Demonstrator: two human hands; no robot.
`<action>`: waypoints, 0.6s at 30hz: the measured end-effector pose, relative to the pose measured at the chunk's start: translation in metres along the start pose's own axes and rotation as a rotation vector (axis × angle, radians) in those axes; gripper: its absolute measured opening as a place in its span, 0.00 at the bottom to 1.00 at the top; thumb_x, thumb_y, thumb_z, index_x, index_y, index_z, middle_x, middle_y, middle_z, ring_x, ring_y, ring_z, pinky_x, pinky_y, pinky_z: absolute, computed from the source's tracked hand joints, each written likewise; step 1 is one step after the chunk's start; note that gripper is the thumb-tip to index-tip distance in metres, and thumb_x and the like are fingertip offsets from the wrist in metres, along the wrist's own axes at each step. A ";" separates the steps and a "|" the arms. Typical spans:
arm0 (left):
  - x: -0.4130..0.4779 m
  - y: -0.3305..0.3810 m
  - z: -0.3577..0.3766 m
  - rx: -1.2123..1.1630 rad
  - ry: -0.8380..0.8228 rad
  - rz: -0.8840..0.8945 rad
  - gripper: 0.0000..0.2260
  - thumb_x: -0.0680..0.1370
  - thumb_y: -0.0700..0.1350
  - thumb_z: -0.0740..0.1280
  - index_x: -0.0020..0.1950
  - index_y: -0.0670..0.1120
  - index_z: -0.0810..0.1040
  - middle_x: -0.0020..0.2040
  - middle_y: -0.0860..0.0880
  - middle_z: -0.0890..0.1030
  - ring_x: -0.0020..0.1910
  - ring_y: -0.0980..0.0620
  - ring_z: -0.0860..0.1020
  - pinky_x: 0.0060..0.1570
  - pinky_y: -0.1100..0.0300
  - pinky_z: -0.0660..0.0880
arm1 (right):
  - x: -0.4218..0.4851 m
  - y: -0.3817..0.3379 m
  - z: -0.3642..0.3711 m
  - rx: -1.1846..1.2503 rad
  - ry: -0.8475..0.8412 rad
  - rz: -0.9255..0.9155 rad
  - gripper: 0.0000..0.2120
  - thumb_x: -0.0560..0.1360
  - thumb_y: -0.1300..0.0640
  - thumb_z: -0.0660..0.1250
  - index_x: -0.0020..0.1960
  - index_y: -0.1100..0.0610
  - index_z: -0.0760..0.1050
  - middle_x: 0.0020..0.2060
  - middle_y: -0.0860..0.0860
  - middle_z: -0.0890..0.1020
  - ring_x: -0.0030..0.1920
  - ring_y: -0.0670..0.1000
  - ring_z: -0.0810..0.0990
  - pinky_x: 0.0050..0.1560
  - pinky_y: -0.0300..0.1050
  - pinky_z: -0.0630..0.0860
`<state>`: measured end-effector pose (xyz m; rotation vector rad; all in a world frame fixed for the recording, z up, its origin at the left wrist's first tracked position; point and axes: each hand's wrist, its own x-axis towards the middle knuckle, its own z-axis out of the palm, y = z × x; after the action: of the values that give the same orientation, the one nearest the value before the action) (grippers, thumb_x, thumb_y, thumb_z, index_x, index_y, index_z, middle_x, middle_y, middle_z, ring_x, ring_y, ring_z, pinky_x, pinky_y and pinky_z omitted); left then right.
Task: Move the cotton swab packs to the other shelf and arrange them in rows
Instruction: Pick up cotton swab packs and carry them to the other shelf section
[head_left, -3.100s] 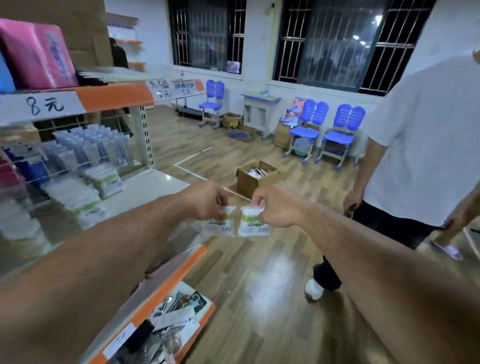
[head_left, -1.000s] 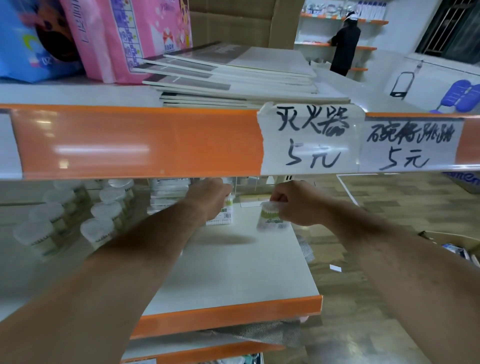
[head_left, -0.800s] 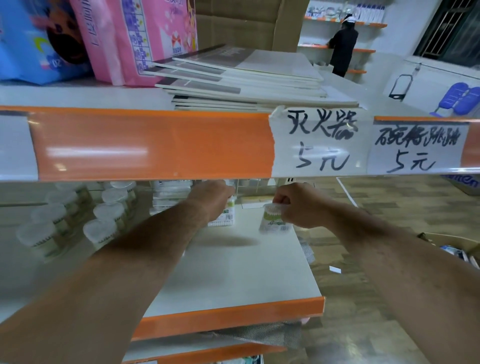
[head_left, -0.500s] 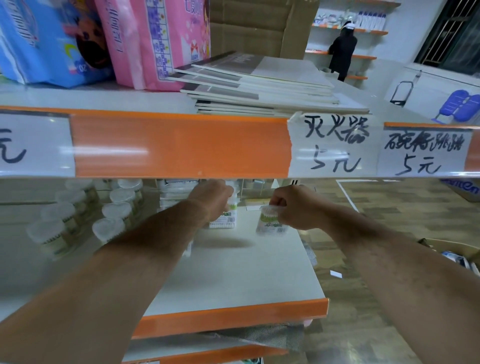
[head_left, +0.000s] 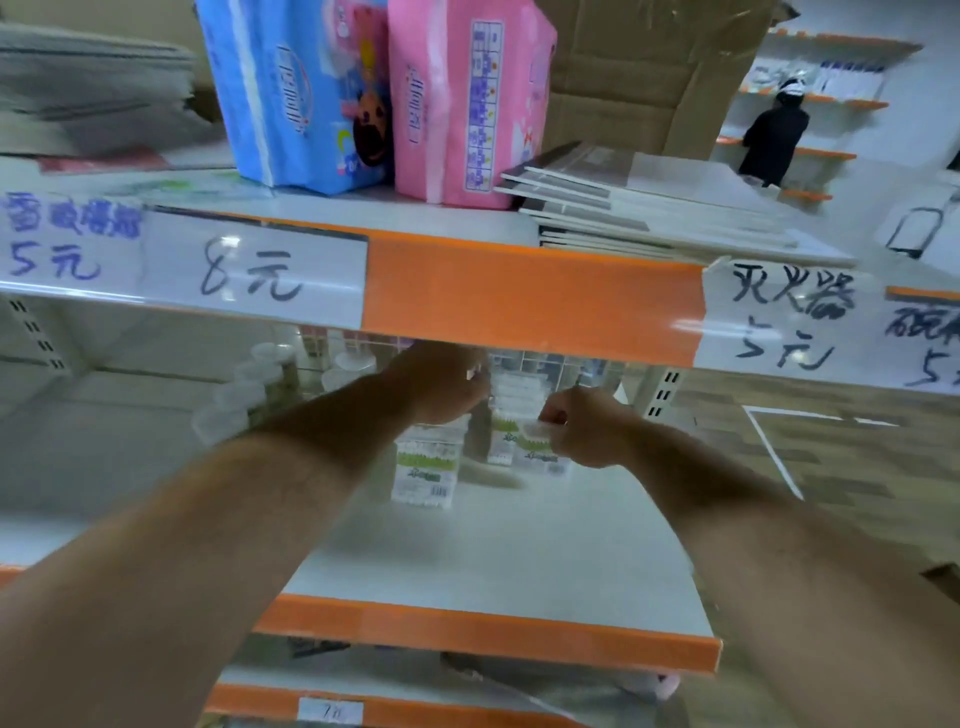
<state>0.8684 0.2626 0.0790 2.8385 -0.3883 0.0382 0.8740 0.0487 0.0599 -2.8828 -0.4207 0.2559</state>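
Right grip (head_left: 587, 426) pinches a cotton swab pack (head_left: 537, 454), left grip (head_left: 441, 382) unclear, beneath price tags (head_left: 249, 275) "8元", "5元".

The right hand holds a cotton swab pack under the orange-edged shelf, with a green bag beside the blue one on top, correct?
Not green: the head view shows a pink bag beside the blue bag. The right hand does hold a cotton swab pack under that shelf.
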 end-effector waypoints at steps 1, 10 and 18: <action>-0.006 -0.002 -0.006 0.023 -0.006 -0.015 0.20 0.83 0.54 0.54 0.72 0.50 0.71 0.70 0.44 0.74 0.65 0.45 0.75 0.56 0.57 0.70 | 0.004 -0.004 0.003 -0.013 -0.001 -0.001 0.08 0.74 0.57 0.65 0.49 0.45 0.77 0.43 0.45 0.80 0.43 0.47 0.78 0.46 0.48 0.80; -0.036 -0.025 -0.027 0.102 0.023 -0.096 0.23 0.83 0.54 0.53 0.77 0.49 0.63 0.75 0.46 0.68 0.71 0.48 0.70 0.66 0.58 0.65 | 0.017 -0.024 0.019 -0.112 0.073 0.004 0.09 0.80 0.55 0.61 0.50 0.55 0.80 0.41 0.50 0.82 0.36 0.46 0.77 0.29 0.38 0.69; -0.043 -0.028 -0.026 0.087 -0.004 -0.098 0.24 0.83 0.53 0.53 0.78 0.50 0.62 0.76 0.47 0.67 0.69 0.48 0.73 0.67 0.57 0.65 | 0.034 -0.025 0.035 -0.243 0.113 0.023 0.08 0.76 0.62 0.62 0.47 0.53 0.79 0.38 0.49 0.80 0.38 0.49 0.79 0.30 0.41 0.74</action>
<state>0.8351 0.3063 0.0935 2.9402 -0.2533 0.0299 0.8928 0.0893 0.0277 -3.1209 -0.4258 0.0476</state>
